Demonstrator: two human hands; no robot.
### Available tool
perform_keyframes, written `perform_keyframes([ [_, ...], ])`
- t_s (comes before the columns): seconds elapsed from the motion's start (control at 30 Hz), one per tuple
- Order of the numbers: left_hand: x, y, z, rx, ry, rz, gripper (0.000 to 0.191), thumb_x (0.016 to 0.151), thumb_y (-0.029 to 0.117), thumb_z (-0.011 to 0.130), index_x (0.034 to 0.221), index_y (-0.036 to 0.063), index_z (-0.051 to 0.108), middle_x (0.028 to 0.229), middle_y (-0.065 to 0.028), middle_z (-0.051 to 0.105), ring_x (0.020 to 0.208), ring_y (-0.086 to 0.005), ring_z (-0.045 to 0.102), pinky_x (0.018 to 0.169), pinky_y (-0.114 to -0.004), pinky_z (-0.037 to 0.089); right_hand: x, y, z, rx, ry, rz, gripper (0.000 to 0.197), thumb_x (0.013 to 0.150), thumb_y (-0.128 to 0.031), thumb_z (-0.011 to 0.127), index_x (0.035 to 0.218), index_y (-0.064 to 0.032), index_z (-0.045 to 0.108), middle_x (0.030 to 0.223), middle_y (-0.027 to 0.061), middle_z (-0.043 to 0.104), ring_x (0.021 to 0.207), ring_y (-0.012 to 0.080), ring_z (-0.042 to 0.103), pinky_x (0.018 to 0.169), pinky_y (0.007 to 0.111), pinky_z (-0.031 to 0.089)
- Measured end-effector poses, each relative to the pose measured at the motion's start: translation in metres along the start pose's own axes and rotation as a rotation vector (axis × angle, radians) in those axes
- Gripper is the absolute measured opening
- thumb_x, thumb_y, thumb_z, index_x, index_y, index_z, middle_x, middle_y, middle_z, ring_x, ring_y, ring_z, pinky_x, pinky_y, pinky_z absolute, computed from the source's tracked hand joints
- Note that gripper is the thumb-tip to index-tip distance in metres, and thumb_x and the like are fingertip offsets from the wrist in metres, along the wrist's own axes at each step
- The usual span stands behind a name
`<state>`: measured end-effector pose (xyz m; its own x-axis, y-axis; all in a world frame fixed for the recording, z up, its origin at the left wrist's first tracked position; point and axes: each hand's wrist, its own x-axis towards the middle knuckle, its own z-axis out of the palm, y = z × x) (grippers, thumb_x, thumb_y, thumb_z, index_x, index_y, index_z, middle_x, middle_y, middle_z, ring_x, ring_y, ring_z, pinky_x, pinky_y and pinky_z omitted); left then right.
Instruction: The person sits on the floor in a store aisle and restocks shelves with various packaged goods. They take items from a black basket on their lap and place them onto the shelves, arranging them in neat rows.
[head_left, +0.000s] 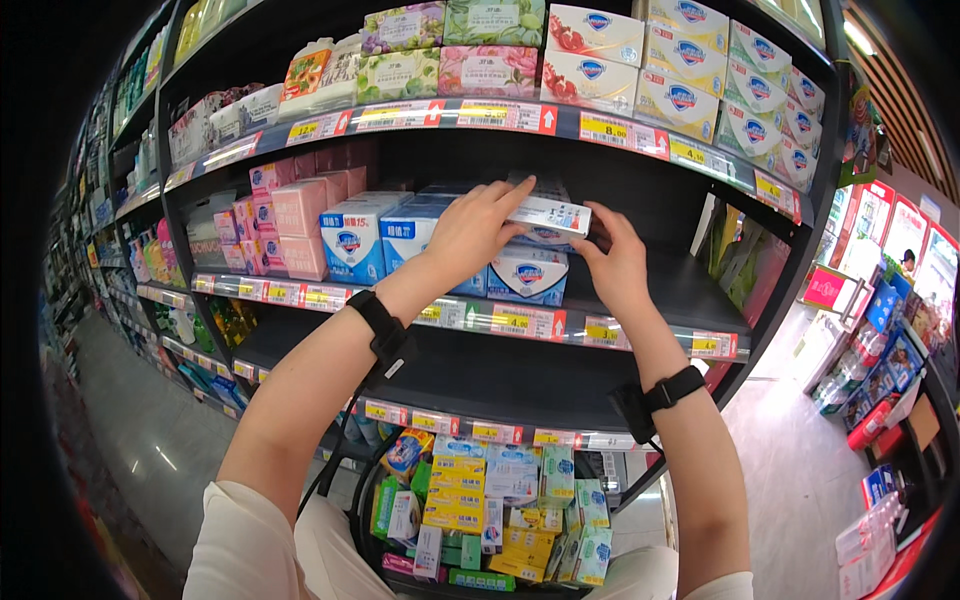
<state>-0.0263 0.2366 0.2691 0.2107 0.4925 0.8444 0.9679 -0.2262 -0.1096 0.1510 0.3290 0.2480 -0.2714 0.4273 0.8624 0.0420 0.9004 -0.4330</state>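
Observation:
A flat white soap box (551, 215) lies at the top of a stack on the middle shelf, its printed side towards me. My left hand (476, 225) is on the box's left end, index finger stretched along the top and thumb lower down. At the right end, my right hand (615, 251) has its thumb and fingers curved around the corner. Below it sits a white and blue soap box (528, 277) with a shield emblem, at the shelf's front edge. To the left stand larger blue and white soap packs (360, 240), one partly behind my left forearm.
Pink soap packs (298, 225) stand farther left. Soap boxes (592, 71) are stacked on the upper shelf (450, 120). Price labels (517, 322) line the shelf edges. Between my knees is a dark container (365, 495) full of mixed soap boxes (454, 495). A shelf upright (806, 255) stands right.

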Motion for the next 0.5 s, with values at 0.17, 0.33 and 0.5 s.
perform_keyframes([
  [0.17, -0.004, -0.02, 0.015, -0.032, -0.042, -0.076, 0.04, 0.077, 0.022, 0.061, 0.113, 0.0072, 0.053, 0.112, -0.008, 0.053, 0.096, -0.0285, 0.055, 0.077, -0.036, 0.047, 0.001, 0.017, 0.029, -0.091, 0.055, 0.061, 0.04, 0.075, -0.002, 0.061, 0.112, 0.0053, 0.05, 0.101, 0.021, 0.057, 0.093, 0.0317, 0.058, 0.08, 0.034, 0.046],
  [0.33, -0.006, -0.022, 0.023, 0.01, -0.036, -0.148, 0.04, 0.077, 0.018, 0.059, 0.114, 0.0078, 0.052, 0.116, -0.009, 0.055, 0.093, -0.0287, 0.058, 0.076, -0.035, 0.049, -0.011, 0.011, 0.047, -0.224, 0.015, 0.2, 0.037, 0.081, -0.006, 0.052, 0.115, 0.0067, 0.048, 0.103, 0.0255, 0.056, 0.095, 0.0376, 0.055, 0.083, 0.039, 0.045],
  [0.5, -0.004, -0.021, 0.021, 0.012, -0.052, -0.144, 0.041, 0.075, 0.015, 0.06, 0.114, 0.0064, 0.052, 0.115, -0.0111, 0.055, 0.093, -0.0299, 0.058, 0.076, -0.036, 0.048, -0.02, 0.012, 0.057, -0.248, 0.099, 0.149, 0.037, 0.084, -0.01, 0.048, 0.115, 0.0109, 0.046, 0.102, 0.0278, 0.056, 0.093, 0.0391, 0.056, 0.081, 0.039, 0.045],
])
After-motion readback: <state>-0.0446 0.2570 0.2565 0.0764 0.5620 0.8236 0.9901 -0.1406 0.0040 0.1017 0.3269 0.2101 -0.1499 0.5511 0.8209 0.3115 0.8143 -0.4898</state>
